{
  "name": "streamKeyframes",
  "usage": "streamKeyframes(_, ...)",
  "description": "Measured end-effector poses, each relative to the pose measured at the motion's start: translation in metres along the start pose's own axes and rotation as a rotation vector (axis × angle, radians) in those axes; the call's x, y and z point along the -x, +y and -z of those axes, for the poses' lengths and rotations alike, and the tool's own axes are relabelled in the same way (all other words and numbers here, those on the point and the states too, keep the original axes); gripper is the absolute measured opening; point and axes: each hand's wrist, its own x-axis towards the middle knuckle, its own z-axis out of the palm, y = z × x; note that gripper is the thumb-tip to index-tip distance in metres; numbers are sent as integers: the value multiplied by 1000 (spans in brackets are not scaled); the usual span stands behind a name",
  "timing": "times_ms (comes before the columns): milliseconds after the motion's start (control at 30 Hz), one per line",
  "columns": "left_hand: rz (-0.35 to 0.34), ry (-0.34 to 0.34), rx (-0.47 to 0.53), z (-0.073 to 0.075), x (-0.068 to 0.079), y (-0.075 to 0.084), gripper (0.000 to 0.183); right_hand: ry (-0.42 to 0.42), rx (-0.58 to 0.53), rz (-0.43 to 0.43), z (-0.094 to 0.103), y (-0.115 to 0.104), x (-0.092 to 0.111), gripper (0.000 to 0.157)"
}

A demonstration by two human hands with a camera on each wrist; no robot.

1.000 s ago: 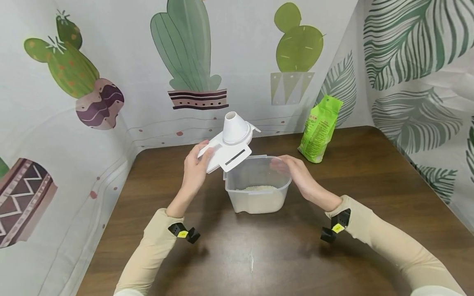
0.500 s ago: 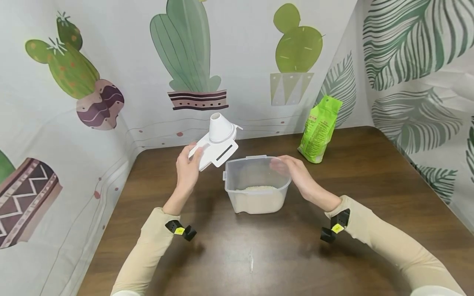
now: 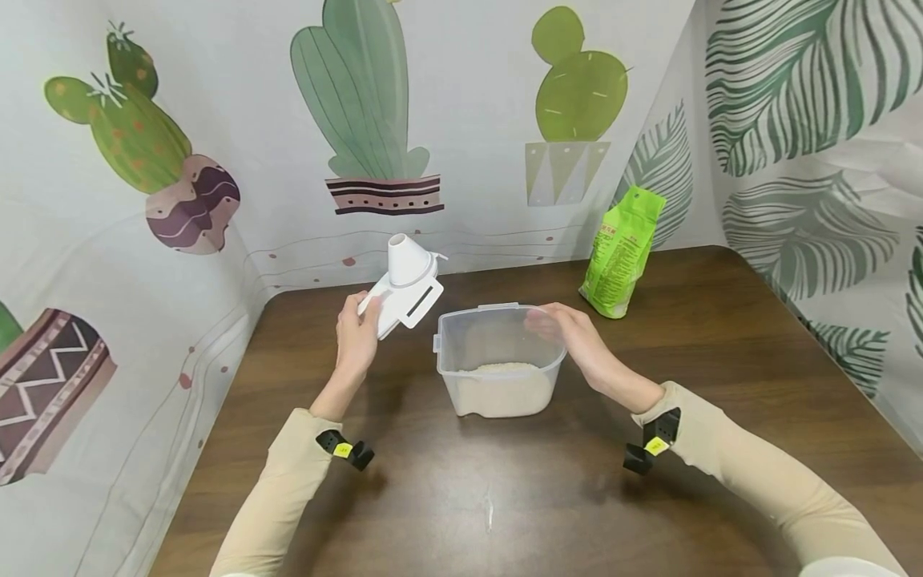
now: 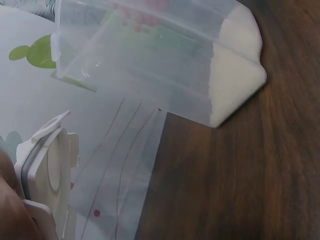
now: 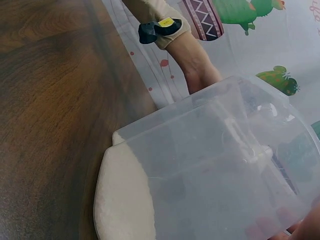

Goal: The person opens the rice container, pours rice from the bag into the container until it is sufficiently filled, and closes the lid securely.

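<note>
My left hand [image 3: 356, 332] grips a white lid [image 3: 407, 300] by its edge, raised to the left of the container. A white cone-shaped spout [image 3: 409, 262] points upward from this lid. In the left wrist view the lid [image 4: 55, 170] is seen side-on, with a grey seal line along it. A clear plastic container [image 3: 497, 385] stands uncovered on the table, with white grains like rice [image 3: 505, 393] in its lower part. My right hand [image 3: 580, 340] rests against the container's right side, its extended fingers showing through the plastic near the back rim.
A bright green printed bag [image 3: 623, 252] stands at the back right of the brown wooden table [image 3: 461, 497]. Behind the table hangs a white cloth [image 3: 476, 96] printed with cacti and leaves. A small pale mark [image 3: 489, 513] lies on the tabletop in front of the container.
My left hand has carried the lid leftward, away from above the container, and slightly lower in the last half second. The right hand and the container have stayed in place.
</note>
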Motion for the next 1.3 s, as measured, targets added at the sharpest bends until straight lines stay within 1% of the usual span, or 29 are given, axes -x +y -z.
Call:
streamKeyframes(300,34,-17,-52,7,1,-15,43,4,4,10,-1,1,0,45)
streamKeyframes(533,95,-92,-96,12,3,-24,47,5,5,12,-1,1,0,45)
streamKeyframes(633,108,-121,-114,13,3,-26,47,5,4,11,-1,0,1,45)
streamKeyframes(867,123,-174,-147,16,4,-35,42,5,0,9,0,-1,0,45)
streamKeyframes(933,120,-199,-158,17,4,-39,41,4,0,8,0,-1,0,46)
streamKeyframes(1100,125,-259,-213,19,5,-48,44,2,-5,12,1,0,0,46)
streamKeyframes(1300,146,-287,-293,19,7,-57,46,-3,-16,13,0,1,0,46)
